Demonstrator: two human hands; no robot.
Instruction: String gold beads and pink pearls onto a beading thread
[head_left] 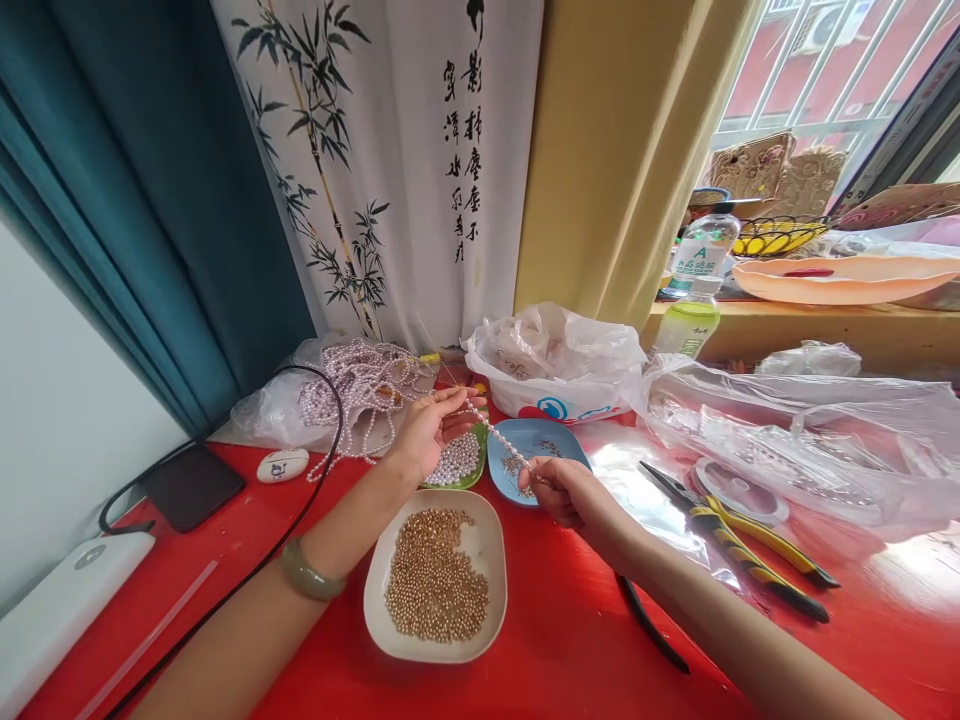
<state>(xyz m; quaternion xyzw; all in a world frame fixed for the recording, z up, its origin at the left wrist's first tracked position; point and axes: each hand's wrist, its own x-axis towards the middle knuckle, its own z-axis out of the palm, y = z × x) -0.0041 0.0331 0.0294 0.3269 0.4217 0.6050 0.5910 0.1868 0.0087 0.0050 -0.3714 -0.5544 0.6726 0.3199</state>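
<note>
A short strand of pearly beads [498, 436] stretches between my hands above the dishes. My left hand [429, 432] pinches its upper end, where a thin needle or wire [442, 362] sticks up and away to the left. The lower end is gripped in the closed fingers of my right hand [561, 488]. Below my left hand is a green dish [480, 462] of loose pale pearl beads [456, 462]. A blue dish [517, 436] with a few small beads lies behind my right hand. Nearer me stands a cream dish [381, 625] of gold beads [435, 580].
Long pink bead strands [352, 385] lie at the back left. A black cable [330, 440] crosses near my left arm, past a phone [191, 490]. Yellow-and-black pliers [739, 545], a clear spool [739, 490] and plastic bags [787, 430] lie right; a bag-filled white basin [555, 385] stands behind.
</note>
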